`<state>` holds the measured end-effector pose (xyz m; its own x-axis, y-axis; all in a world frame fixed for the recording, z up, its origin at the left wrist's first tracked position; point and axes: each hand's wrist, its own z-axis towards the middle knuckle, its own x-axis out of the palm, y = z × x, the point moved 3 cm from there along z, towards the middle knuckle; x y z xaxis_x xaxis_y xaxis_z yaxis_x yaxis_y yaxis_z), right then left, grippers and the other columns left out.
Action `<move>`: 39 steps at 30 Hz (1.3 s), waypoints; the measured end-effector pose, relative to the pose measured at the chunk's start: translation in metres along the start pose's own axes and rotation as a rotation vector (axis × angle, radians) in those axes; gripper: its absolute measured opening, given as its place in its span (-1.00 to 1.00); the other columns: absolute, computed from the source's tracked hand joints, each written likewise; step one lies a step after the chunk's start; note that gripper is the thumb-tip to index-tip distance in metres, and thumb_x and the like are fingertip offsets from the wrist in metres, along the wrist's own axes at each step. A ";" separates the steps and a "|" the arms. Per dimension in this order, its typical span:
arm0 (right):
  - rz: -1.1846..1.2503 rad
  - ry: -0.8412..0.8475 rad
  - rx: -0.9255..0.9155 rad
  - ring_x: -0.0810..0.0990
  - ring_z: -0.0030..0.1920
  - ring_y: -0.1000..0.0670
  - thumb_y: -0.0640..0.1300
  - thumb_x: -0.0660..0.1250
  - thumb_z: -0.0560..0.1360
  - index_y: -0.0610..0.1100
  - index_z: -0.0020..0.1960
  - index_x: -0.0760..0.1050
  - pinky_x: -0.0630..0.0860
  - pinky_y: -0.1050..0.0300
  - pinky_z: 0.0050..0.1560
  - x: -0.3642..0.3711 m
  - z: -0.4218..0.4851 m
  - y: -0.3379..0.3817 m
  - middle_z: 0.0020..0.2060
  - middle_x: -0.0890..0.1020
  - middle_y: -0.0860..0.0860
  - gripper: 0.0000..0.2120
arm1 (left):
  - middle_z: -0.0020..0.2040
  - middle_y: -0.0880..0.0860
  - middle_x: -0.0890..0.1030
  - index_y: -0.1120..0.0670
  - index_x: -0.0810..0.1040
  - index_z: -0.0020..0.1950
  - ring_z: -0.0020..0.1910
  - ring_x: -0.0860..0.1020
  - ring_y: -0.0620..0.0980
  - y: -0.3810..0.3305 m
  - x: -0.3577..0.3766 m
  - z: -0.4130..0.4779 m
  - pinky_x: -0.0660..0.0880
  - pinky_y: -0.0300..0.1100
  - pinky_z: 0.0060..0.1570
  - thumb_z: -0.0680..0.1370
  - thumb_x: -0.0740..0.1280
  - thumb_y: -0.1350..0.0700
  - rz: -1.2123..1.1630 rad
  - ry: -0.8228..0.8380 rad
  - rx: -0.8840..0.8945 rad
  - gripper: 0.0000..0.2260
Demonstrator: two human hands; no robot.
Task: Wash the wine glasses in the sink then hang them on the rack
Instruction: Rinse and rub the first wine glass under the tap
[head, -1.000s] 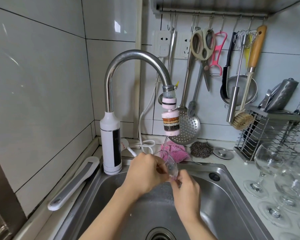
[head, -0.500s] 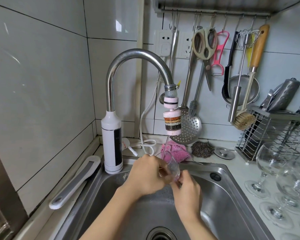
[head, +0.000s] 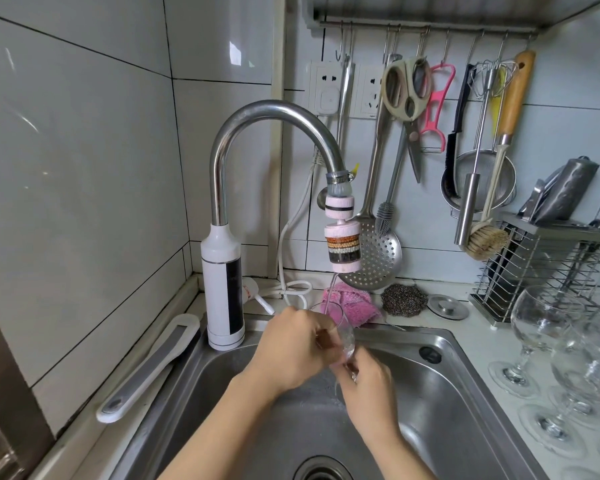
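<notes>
A clear wine glass [head: 340, 327] is held tilted over the steel sink [head: 440, 386], its mouth up under a thin stream of water from the tap filter [head: 342, 249]. My left hand [head: 293, 351] curls around the glass's bowl, fingers over the rim side. My right hand [head: 369, 388] grips the stem below the bowl; the foot is hidden by that hand. Several other wine glasses [head: 541, 327] stand upright on the counter at the right.
The curved tap [head: 267, 116] rises at the sink's back left. A pink cloth [head: 352, 303], a steel scourer [head: 404, 299] and a sink plug [head: 447, 306] lie behind the sink. Utensils hang from a rail [head: 426, 27]. A wire rack [head: 541, 268] stands at the right.
Both hands keep hold of the glass under the running water; my left hand has shifted slightly on the bowl. The view has drifted a little.
</notes>
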<state>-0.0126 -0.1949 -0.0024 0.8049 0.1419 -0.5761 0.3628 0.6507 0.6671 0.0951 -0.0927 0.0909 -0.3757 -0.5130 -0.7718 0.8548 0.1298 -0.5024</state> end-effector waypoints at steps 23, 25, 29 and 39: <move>-0.180 -0.092 0.080 0.61 -0.20 -0.22 -0.08 0.57 0.29 -0.07 -0.19 0.41 0.34 0.04 -0.33 -0.003 -0.003 0.005 -0.29 0.62 -0.01 -0.68 | -0.14 -0.18 0.73 -0.11 0.73 -0.08 -0.13 0.66 -0.23 0.008 0.008 0.001 0.60 -0.15 0.01 0.39 0.55 0.06 -0.135 0.129 -0.080 -0.85; -0.163 -0.114 0.082 0.59 -0.25 -0.21 -0.14 0.57 0.27 -0.08 -0.21 0.39 0.31 0.06 -0.36 -0.004 -0.003 0.005 -0.34 0.59 0.01 -0.66 | -0.23 -0.22 0.69 -0.17 0.72 -0.10 -0.20 0.63 -0.25 0.008 0.001 0.002 0.57 -0.24 -0.10 0.32 0.58 -0.04 -0.075 0.045 -0.099 -0.81; -0.141 -0.127 0.046 0.56 -0.29 -0.21 -0.22 0.58 0.23 -0.11 -0.23 0.40 0.29 0.08 -0.37 -0.005 -0.004 0.007 -0.37 0.56 0.00 -0.65 | -0.32 -0.19 0.63 -0.17 0.67 -0.04 -0.25 0.58 -0.19 0.006 0.002 0.002 0.46 -0.26 -0.24 0.37 0.49 -0.15 -0.032 0.016 -0.116 -0.80; -0.105 -0.041 0.047 0.62 -0.07 -0.23 -0.13 0.53 0.35 -0.12 -0.02 0.50 0.44 -0.01 -0.22 -0.002 -0.003 0.006 -0.20 0.69 -0.06 -0.72 | -0.32 -0.05 0.66 -0.10 0.68 -0.02 -0.28 0.59 -0.06 0.001 0.013 0.000 0.56 -0.13 -0.16 0.30 0.41 -0.01 -0.091 0.029 -0.068 -0.74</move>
<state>-0.0136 -0.1890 0.0011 0.7795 0.0438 -0.6249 0.4670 0.6242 0.6263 0.0908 -0.0987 0.0807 -0.4620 -0.5009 -0.7319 0.7907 0.1410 -0.5957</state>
